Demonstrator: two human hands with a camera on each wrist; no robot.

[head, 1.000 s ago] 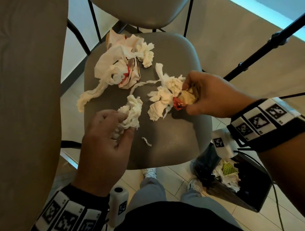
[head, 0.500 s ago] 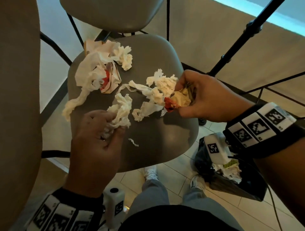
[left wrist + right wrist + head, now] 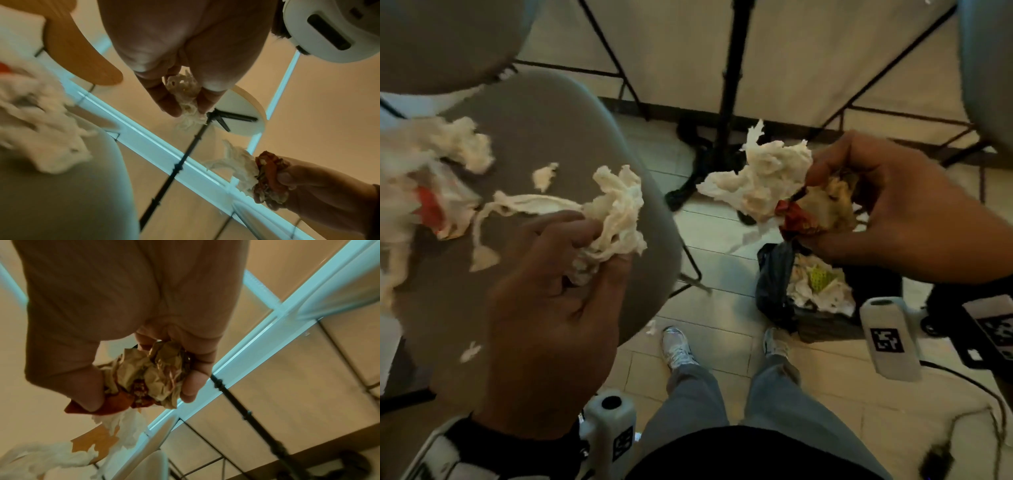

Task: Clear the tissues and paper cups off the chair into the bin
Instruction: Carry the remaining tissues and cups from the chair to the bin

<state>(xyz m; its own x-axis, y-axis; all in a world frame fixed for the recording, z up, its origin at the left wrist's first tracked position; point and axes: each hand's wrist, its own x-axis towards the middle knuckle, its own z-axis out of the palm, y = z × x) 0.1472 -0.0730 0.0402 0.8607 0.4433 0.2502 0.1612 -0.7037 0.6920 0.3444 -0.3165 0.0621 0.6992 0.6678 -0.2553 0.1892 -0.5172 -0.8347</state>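
My right hand [image 3: 866, 219] grips a crushed brown-and-red paper cup [image 3: 822, 210] with white tissue [image 3: 763, 178] bunched against it, held in the air just above the bin [image 3: 825, 301]. The right wrist view shows the fingers curled round the crumpled cup [image 3: 152, 374]. Over the grey chair seat [image 3: 544, 113] my left hand [image 3: 571, 274] pinches a wad of tissue [image 3: 616, 212], whose long strand trails back onto the seat. More tissues and a flattened red-and-white cup [image 3: 431, 205] lie at the seat's left, blurred.
The bin is lined with a black bag and holds tissues and something yellow-green. A black tripod stand [image 3: 726, 113] rises behind it. My feet [image 3: 678, 346] stand on the tiled floor between chair and bin. Tissue scraps lie on the seat and floor.
My right hand has carried the cup and tissue off the chair to the right, to above the bin. The left hand has lifted its tissue wad rightward. The view has swung right.
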